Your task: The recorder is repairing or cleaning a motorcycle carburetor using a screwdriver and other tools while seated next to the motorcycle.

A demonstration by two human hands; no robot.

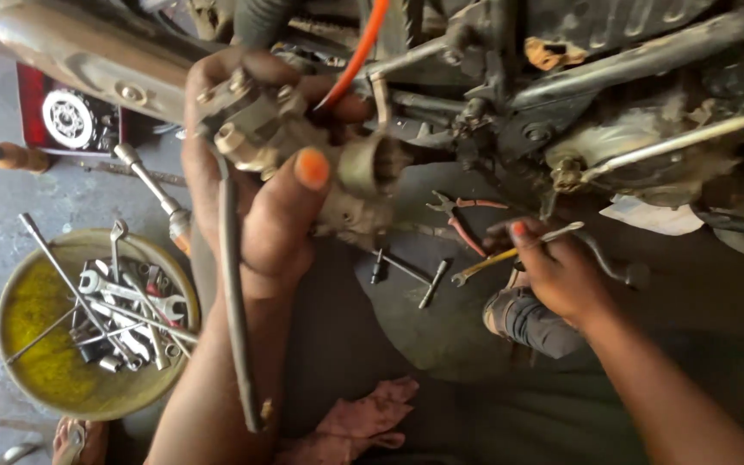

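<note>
Greasy metal carburetor (303,151), heavy and slippery, is sitting clenched by its body in left hand (256,202); right hand (561,271) is pinching a thin spanner (510,252).

**Tight under the engine, open floor below it**

Taking the motorcycle engine (613,146) as landmark: directly below it, pliers (462,220) and a T-handle wrench (406,271) clutter the floor. Lower left, a round tool tray (36,344) blocks passage. Below the engine, toward the pink rag (359,422), the floor lies open.
</note>
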